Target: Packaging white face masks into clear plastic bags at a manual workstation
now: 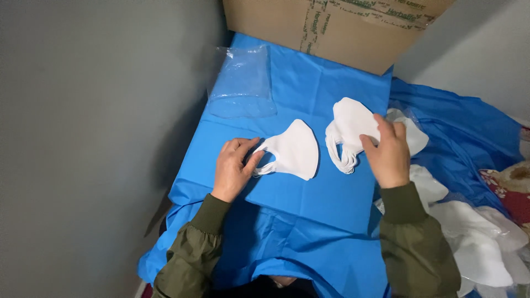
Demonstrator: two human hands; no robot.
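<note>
Your left hand (234,165) rests on the blue sheet-covered bench (309,204), with thumb and fingers pinched on the ear loop at the left end of a single folded white fabric face mask (295,150). That mask lies flat near the middle of the bench, its curved edge pointing right. Your right hand (389,154) sits to the right of it, fingers curled loosely over the right side of a stack of matching white folded face masks (348,129); whether it grips the stack or only steadies it cannot be told from this view.

To handle the single mask well, keep the left-hand pinch on the loop only and avoid creasing the body. Hold the mask flat against the bench so the fold stays aligned. With the right hand, press lightly on the stack so its loops, which hang at the near-left edge, stay together and do not fan out.

A loose heap of further white masks (475,243) lies at the near right, partly over the crumpled blue plastic sheeting (469,132) beyond the bench edge. A clear plastic bag (243,83) lies flat at the far left of the bench, well apart from both hands. A brown cardboard box (331,27) stands at the far edge. Grey walls close in on the left and far right.
</note>
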